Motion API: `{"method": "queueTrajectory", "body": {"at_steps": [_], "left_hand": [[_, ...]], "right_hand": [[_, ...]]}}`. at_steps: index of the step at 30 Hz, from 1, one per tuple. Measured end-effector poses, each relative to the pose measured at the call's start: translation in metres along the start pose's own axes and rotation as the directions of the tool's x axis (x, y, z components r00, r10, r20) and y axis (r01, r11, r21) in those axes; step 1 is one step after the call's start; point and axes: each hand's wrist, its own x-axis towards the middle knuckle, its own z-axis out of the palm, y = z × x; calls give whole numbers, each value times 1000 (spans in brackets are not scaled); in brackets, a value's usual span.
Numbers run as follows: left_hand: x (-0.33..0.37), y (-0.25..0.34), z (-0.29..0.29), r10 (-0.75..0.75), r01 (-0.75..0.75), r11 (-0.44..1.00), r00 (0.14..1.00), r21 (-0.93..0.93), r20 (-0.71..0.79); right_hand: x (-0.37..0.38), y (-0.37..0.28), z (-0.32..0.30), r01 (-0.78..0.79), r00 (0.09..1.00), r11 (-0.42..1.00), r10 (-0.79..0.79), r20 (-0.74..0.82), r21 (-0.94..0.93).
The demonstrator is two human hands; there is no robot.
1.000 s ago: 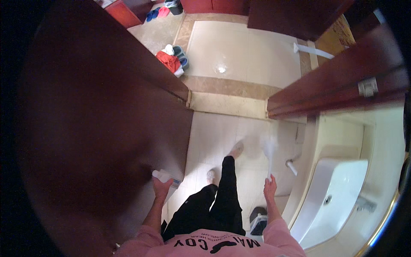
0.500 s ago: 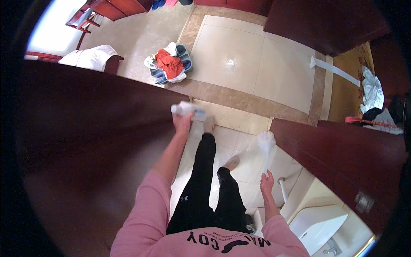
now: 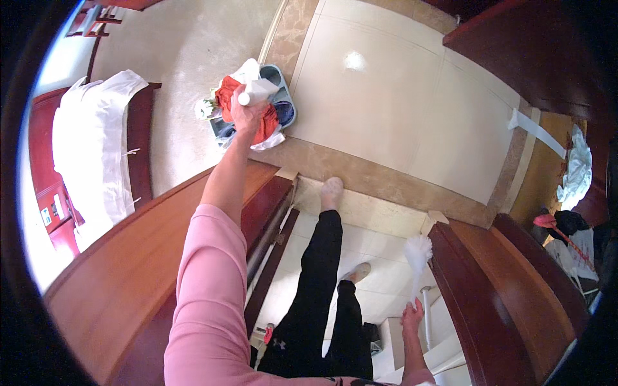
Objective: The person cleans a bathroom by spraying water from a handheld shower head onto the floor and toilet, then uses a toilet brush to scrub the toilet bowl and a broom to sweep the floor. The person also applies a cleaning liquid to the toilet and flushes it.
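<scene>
My left hand (image 3: 246, 118), arm stretched forward, is closed around a white plastic bottle (image 3: 259, 91). It is over a blue-grey divided caddy (image 3: 288, 98) on the floor beyond the doorway. A red-orange cloth (image 3: 266, 130) and white cloths lie heaped in the caddy, partly hidden by my hand and the bottle. Low on the right, my right hand (image 3: 412, 315) grips the handle of a white toilet brush (image 3: 419, 249), its round bristle head pointing away from me.
Dark red and brown wooden door frames (image 3: 463, 289) flank me on both sides. A pale stone threshold (image 3: 380, 212) lies under my forward foot. White fabric (image 3: 93, 141) drapes furniture at left; a white strip (image 3: 539, 133) and bags (image 3: 573, 177) are at right.
I have stepped forward onto the threshold. My left hand has carried the bottle forward to above the caddy. The brush stays in my right hand.
</scene>
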Motion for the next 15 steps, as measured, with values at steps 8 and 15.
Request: {"method": "queueTrajectory", "body": {"at_steps": [8,15], "left_hand": [[76,-52,65,5,-8,997,999,74,45],[80,-106,86,-188,189,964,982,189,-26]], "right_hand": [[6,-51,32,75,995,985,-64,76,-157],[20,-47,51,58,996,993,-50,77,-100]]}}
